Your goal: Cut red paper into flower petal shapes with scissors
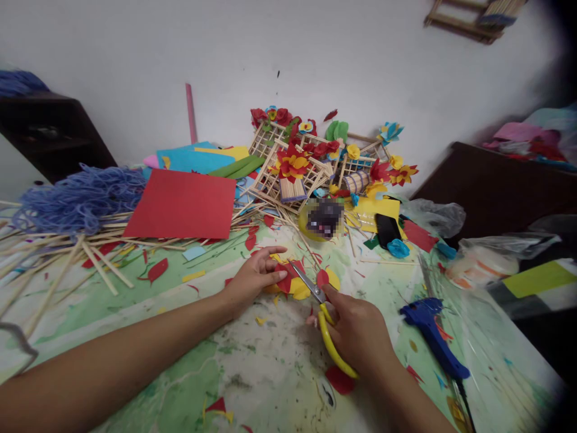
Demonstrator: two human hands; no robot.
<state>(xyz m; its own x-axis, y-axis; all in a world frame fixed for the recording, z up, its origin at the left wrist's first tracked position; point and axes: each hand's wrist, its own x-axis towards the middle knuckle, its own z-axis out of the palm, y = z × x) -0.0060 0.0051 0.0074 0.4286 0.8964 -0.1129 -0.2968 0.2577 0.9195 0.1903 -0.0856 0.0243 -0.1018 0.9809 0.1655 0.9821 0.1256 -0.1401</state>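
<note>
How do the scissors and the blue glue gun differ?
The scissors have yellow handles; the glue gun is blue. The scissors are in the right hand; the glue gun lies untouched on the table. The glue gun has a dark cord; the scissors have none.

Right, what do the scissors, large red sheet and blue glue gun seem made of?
Scissors: grey, shiny blades look metal; smooth yellow handles, probably plastic. Red sheet: flat, matt, thin-edged, so paper or card. Glue gun: evenly blue, moulded-looking body, likely plastic.
</note>
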